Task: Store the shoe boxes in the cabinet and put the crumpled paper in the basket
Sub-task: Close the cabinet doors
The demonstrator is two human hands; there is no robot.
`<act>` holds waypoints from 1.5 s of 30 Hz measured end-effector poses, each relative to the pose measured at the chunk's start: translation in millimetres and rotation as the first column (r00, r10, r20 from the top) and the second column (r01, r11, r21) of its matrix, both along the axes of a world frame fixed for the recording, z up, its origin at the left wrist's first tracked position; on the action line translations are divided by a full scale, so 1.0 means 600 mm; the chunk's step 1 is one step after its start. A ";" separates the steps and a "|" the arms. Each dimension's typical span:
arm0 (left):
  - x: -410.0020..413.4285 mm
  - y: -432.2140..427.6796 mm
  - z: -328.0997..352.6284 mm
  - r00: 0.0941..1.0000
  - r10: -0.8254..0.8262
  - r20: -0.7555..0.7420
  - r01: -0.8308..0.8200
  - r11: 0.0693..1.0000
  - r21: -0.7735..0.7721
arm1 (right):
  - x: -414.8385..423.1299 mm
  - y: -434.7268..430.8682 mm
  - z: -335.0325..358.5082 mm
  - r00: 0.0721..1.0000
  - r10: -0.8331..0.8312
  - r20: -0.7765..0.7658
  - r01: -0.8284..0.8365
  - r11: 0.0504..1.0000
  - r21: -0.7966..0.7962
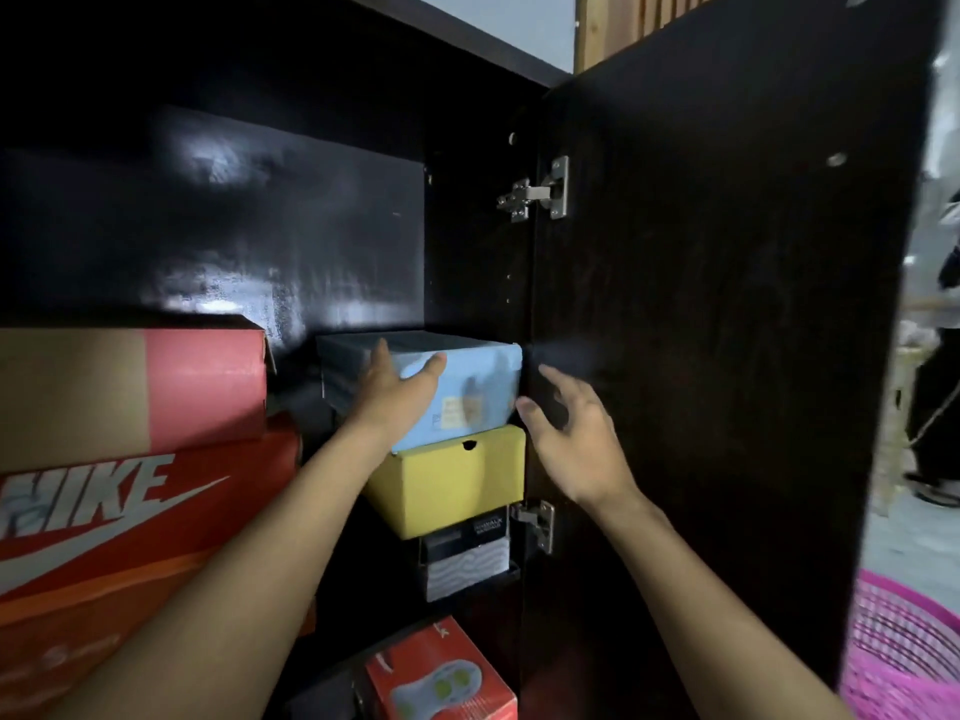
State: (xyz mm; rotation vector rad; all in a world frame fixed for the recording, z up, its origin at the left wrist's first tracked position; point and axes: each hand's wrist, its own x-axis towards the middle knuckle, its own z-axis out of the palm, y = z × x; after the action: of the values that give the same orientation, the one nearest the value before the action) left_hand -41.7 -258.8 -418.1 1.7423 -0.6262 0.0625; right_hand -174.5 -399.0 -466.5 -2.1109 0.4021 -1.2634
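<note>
A light blue shoe box (478,387) lies on top of a yellow shoe box (457,480), which rests on a black and white box (467,558), all inside the dark cabinet (311,210). My left hand (400,392) lies flat against the blue box's front left corner, fingers spread over its top edge. My right hand (571,433) hovers just right of the blue box with fingers apart, holding nothing. No crumpled paper is in view.
Two large orange-red shoe boxes (130,501) are stacked at the left of the same shelf. A red box (441,678) sits on the shelf below. The cabinet door (727,304) stands open at the right. A pink basket (904,646) sits on the floor beyond it.
</note>
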 end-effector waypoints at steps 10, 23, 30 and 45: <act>-0.147 0.005 0.064 0.975 -0.111 0.193 0.131 0.987 -0.093 | -0.231 0.015 0.063 0.690 -0.498 0.525 0.669 0.717 -0.198; -0.257 0.053 0.063 0.859 -0.373 0.351 0.399 0.917 -0.002 | -0.281 0.033 0.076 0.815 -0.510 0.276 0.468 0.859 0.206; -0.278 0.094 0.050 0.779 -0.436 0.451 0.511 0.858 -0.054 | -0.236 0.120 0.048 0.935 -0.004 0.355 0.078 0.978 -0.196; -0.104 0.186 0.044 0.802 -0.106 0.588 0.210 0.971 -0.111 | 0.008 0.211 0.032 0.954 0.254 -0.157 -0.298 0.852 -0.431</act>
State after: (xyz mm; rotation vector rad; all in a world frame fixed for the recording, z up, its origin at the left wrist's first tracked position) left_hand -104.1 -147.3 -391.4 1.4861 -1.1778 0.5356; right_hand -169.8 -272.7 -447.4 -2.5108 -0.1822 -1.1667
